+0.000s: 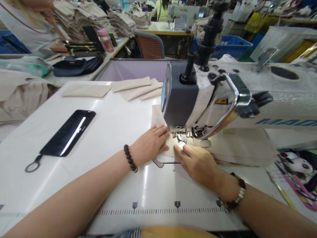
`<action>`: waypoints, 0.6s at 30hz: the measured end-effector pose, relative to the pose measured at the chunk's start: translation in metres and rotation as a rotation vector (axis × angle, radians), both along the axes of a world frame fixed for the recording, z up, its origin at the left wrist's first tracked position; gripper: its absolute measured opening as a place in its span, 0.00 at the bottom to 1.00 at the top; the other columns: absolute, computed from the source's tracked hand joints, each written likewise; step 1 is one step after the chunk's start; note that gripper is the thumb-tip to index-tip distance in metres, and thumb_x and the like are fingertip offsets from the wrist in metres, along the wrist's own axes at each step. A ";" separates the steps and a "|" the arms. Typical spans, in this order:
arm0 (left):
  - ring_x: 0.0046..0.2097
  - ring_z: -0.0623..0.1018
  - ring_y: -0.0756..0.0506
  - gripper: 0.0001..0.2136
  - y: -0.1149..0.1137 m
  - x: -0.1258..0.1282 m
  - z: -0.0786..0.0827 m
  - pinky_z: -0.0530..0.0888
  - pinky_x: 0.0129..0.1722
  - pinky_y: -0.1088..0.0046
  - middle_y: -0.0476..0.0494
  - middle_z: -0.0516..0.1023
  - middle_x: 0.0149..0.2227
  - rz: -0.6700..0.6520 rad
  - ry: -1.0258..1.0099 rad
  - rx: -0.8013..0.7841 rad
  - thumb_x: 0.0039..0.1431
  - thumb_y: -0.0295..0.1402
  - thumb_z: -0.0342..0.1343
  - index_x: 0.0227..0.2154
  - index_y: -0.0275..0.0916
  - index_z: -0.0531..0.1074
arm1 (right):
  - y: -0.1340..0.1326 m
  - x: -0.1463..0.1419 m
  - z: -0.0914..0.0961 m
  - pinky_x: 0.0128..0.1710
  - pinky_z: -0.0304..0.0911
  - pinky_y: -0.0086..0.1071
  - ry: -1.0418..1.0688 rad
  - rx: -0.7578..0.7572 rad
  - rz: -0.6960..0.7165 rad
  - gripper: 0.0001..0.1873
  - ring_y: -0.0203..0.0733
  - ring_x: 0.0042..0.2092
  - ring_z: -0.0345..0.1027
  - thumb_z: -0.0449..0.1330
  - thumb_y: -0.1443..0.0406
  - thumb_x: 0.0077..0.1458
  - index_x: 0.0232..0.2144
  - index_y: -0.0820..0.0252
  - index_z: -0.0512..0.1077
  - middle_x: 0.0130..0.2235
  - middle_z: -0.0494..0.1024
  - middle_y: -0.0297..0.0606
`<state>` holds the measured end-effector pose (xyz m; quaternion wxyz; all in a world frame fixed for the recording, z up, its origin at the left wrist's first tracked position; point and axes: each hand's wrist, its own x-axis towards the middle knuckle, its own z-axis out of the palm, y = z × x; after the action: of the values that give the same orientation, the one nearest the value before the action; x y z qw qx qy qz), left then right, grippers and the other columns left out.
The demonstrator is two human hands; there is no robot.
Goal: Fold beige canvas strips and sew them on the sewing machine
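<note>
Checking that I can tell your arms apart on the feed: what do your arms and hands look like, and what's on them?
The left forearm and right forearm are bare, with no sleeves in view. The left hand and right hand wear no gloves. The left wrist has a bracelet of round dark brown beads; the right wrist has a beaded bracelet mixing dark and pale beads.

I am seeing a garment sewing workshop, I think: industrial sewing machine just ahead of the right hand, w/ stacks of folded cloth and another sewing machine far ahead.
</note>
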<state>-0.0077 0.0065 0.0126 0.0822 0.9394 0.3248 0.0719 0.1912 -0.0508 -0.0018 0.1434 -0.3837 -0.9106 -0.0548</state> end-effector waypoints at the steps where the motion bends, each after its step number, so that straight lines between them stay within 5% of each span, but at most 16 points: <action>1: 0.50 0.68 0.40 0.12 -0.002 0.000 0.001 0.65 0.51 0.57 0.34 0.69 0.47 -0.028 -0.008 0.013 0.58 0.32 0.52 0.42 0.31 0.67 | 0.000 0.001 0.000 0.25 0.49 0.33 0.017 0.002 0.015 0.16 0.37 0.27 0.58 0.44 0.66 0.62 0.42 0.69 0.68 0.27 0.68 0.38; 6: 0.44 0.71 0.46 0.08 -0.016 0.001 0.006 0.69 0.47 0.67 0.41 0.72 0.38 -0.240 -0.004 -0.076 0.62 0.28 0.46 0.35 0.33 0.70 | -0.001 0.006 -0.001 0.25 0.48 0.33 0.091 -0.002 0.127 0.14 0.37 0.25 0.55 0.46 0.65 0.61 0.35 0.65 0.71 0.24 0.65 0.34; 18: 0.49 0.69 0.46 0.08 -0.008 0.005 -0.004 0.65 0.54 0.69 0.40 0.70 0.43 -0.145 -0.049 0.019 0.62 0.26 0.45 0.37 0.30 0.69 | 0.003 -0.001 0.000 0.24 0.50 0.32 0.003 0.040 -0.010 0.16 0.35 0.25 0.59 0.43 0.66 0.62 0.40 0.68 0.69 0.26 0.68 0.37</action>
<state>-0.0031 -0.0011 0.0085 0.0863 0.9592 0.2533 0.0919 0.1903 -0.0480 -0.0019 0.1521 -0.3855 -0.9072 -0.0731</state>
